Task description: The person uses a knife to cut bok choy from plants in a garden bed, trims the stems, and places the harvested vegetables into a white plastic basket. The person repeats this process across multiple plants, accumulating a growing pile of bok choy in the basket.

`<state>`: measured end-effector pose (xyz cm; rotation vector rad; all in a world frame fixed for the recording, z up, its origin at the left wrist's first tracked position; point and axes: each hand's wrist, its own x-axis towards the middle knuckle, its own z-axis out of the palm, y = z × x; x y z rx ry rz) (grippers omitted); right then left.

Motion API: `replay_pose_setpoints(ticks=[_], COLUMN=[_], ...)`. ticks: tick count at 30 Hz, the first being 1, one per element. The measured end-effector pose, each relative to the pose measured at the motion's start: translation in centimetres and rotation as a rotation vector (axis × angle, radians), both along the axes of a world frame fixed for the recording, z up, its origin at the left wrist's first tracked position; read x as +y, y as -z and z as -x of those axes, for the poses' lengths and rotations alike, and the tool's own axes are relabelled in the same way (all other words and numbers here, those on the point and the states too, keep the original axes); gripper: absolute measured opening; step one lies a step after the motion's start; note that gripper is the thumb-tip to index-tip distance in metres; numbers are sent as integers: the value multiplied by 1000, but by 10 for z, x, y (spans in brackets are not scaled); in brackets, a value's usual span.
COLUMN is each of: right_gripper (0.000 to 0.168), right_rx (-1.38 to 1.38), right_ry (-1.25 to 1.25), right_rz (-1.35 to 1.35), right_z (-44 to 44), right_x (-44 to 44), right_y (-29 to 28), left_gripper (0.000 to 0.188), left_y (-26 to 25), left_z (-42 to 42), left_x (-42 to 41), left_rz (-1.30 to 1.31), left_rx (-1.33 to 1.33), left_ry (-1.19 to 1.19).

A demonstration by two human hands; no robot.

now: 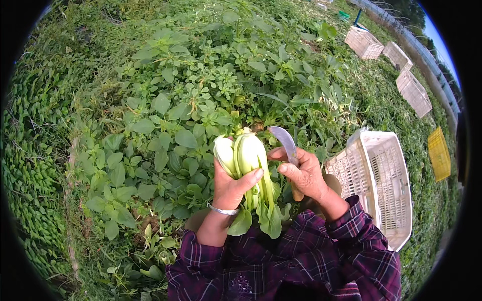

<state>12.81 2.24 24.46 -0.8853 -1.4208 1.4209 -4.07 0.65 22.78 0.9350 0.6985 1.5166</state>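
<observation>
Pale green bok choy [248,150], likely more than one head, rests in my left hand [235,188], the thumb across its stalks. The cut base points away from me and the leaves hang toward my shirt. My right hand [307,175] grips a small sickle-shaped knife [287,142] with a wooden handle [297,193]. Its curved blade points up and to the left, apart from the stalks. The right index finger reaches close to the bok choy's side; whether it touches cannot be made out.
A white plastic crate [391,180] stands close at my right. Farther off at the upper right are more pale crates [364,42] and a yellow crate [439,154]. Leafy plants [180,113] grow thickly ahead and to the left. A low wall runs along the far right.
</observation>
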Motion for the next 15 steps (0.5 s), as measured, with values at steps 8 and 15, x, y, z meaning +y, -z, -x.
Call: replay_pose_setpoints(ticks=[8,15], right_gripper=[79,64], right_rx=[-17,85], right_ry=[73,185], right_rz=[99,454], right_z=[-56,-143], right_x=[34,78], right_y=[29,65], left_gripper=[73,84], left_y=[14,24], left_z=[-88,-176], left_x=[48,116], left_rz=[197,318], left_rx=[30,31], left_ry=[135,550])
